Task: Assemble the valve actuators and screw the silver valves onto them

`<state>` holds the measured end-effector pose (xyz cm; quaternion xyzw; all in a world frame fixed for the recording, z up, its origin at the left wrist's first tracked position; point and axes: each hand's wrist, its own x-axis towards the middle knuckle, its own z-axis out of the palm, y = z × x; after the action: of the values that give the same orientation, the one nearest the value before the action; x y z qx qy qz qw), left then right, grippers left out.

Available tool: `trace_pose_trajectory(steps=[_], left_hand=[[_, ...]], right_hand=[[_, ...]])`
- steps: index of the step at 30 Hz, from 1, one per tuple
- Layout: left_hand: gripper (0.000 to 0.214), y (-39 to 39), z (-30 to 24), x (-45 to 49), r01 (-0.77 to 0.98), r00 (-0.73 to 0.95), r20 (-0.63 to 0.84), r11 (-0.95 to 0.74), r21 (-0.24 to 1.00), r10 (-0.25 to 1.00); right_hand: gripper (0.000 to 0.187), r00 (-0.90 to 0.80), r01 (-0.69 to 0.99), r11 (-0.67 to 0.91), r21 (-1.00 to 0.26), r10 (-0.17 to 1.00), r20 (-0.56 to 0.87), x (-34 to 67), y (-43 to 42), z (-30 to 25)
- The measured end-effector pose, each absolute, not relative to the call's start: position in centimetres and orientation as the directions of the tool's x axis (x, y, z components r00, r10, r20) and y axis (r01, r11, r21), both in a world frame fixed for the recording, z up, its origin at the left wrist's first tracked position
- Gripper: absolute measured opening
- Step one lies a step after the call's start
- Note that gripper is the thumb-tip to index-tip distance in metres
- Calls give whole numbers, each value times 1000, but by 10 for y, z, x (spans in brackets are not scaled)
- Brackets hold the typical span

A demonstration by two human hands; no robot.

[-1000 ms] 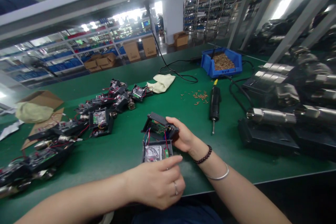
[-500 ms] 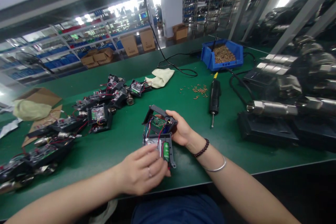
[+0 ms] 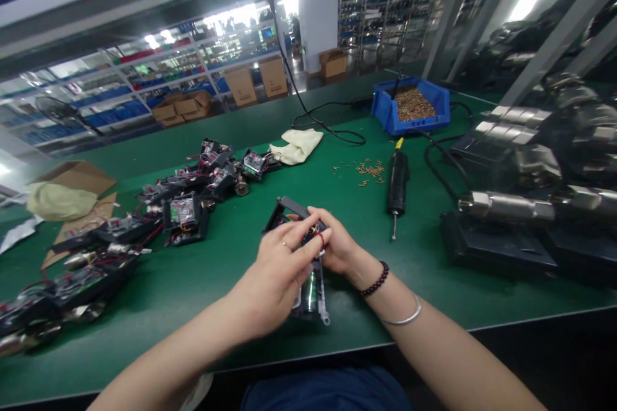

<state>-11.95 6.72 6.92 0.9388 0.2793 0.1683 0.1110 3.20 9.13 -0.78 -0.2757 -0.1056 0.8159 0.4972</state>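
Observation:
In the middle of the green bench, both my hands work on an opened black device housing (image 3: 287, 209) with a circuit board and red wires inside. My right hand (image 3: 337, 245) grips the far half of it from the right. My left hand (image 3: 278, 273) lies over the near half (image 3: 315, 298), fingers pinched at the wires where the two halves meet. The near half stands tilted on its edge under my left hand. Much of the inside is hidden by my fingers.
A row of similar open housings with wires (image 3: 183, 209) runs along the left. A black electric screwdriver (image 3: 397, 183) lies to the right, loose screws (image 3: 369, 170) and a blue screw bin (image 3: 412, 106) behind it. A cloth (image 3: 299, 143) lies at the back; metal fixtures (image 3: 520, 205) stand right.
My left hand has moved up from the near half's front edge to the join of the two halves. The near half has tipped from lying flat onto its edge.

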Motion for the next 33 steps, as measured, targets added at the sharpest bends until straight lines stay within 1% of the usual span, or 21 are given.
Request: trace_pose_trajectory(steps=[2,3,5,6,7,8,9,10,11,13,14,15,16,17,19,21,22,24,27,29,33], left_hand=[[44,67,63,-123,594,735,402,-805,9,546],[41,67,63,-125,643,704,462,-761,-90,540],[25,68,70,-128,712,659,511,-676,-189,551],[15,68,76,-129,721,657,503,-663,-201,562],[13,68,81,-130,713,669,472,-676,-187,574],[19,68,87,-130,688,692,423,-712,-142,585],[26,68,92,-129,653,716,369,-755,-56,592],[31,67,95,-128,613,735,312,-787,74,601],[31,66,97,-127,565,750,253,-790,238,612],[17,62,97,-126,464,781,108,-688,558,615],[12,60,96,-126,423,801,55,-629,653,596],[21,58,93,-127,399,818,26,-600,693,574],[32,55,88,-128,393,825,33,-614,685,564],[39,53,83,-129,404,815,77,-659,635,575],[43,49,70,-131,468,755,235,-754,461,612],[44,44,57,-131,532,707,355,-791,302,611],[44,42,52,-130,553,703,383,-799,236,599],[36,38,45,-126,588,704,398,-797,139,589],[17,32,43,-116,689,636,427,-722,60,643],[16,28,44,-108,734,610,424,-679,16,669],[18,15,44,-94,725,676,311,-679,-120,668]], right_hand=[[27,-330,-769,-463,-441,878,-347,32,92,-8],[28,-324,-772,-460,-439,879,-351,31,92,-8],[31,-320,-772,-464,-435,874,-364,31,92,-7],[32,-320,-771,-467,-433,872,-371,30,92,-6],[33,-322,-770,-471,-432,870,-375,30,92,-6],[33,-323,-769,-473,-430,868,-377,30,92,-5],[33,-325,-769,-474,-428,868,-376,29,91,-5],[32,-329,-769,-476,-427,867,-373,29,91,-4],[32,-335,-768,-479,-426,866,-370,29,90,-3],[32,-352,-761,-491,-425,862,-365,30,89,-1],[32,-359,-757,-497,-424,859,-364,30,88,0],[33,-367,-753,-504,-423,856,-365,30,88,0],[33,-373,-748,-511,-423,852,-368,30,88,1],[33,-376,-746,-514,-423,849,-371,31,88,1],[34,-371,-746,-514,-423,849,-376,30,88,0],[34,-361,-752,-504,-425,854,-375,29,89,-1],[33,-356,-755,-498,-426,857,-372,29,90,-1],[32,-353,-755,-495,-430,860,-369,28,90,-3],[31,-352,-749,-494,-441,861,-366,28,89,-3],[30,-350,-746,-490,-450,864,-361,28,89,-2],[29,-345,-737,-481,-475,872,-348,28,87,0]])
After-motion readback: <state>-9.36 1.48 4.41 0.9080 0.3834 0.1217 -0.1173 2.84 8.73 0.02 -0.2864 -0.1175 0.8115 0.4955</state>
